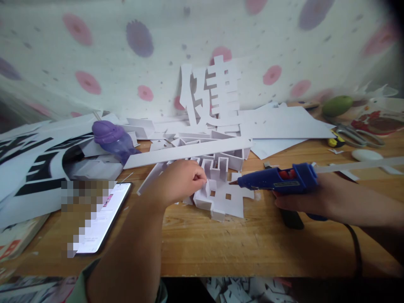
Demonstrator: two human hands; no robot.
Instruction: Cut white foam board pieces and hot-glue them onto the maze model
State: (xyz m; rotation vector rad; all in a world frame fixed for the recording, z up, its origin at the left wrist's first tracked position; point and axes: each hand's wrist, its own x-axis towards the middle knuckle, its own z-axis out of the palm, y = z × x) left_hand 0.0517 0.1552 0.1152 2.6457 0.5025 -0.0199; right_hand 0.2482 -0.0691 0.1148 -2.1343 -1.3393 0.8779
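Note:
My right hand (pixel 325 198) is wrapped round a blue hot glue gun (pixel 268 179) with a long glue stick out of its back. The nozzle points left, close above a white foam-board character (pixel 235 206) lying on the table, with upright strips along its edges. My left hand (pixel 181 181) is closed at the character's left side, fingertips pinched at a small upright white piece (pixel 211 185); its exact hold is partly hidden. A long white strip (pixel 189 151) lies across more walled pieces behind my left hand.
A flat cut-out character (pixel 221 92) leans at the back. A lit phone (pixel 110 219) and a purple bottle (pixel 110 136) stand or lie left. White sheets (pixel 284 122), scissors (pixel 360 134) and a white oval object (pixel 367 155) are right. A dark cable (pixel 353 244) runs over the front edge.

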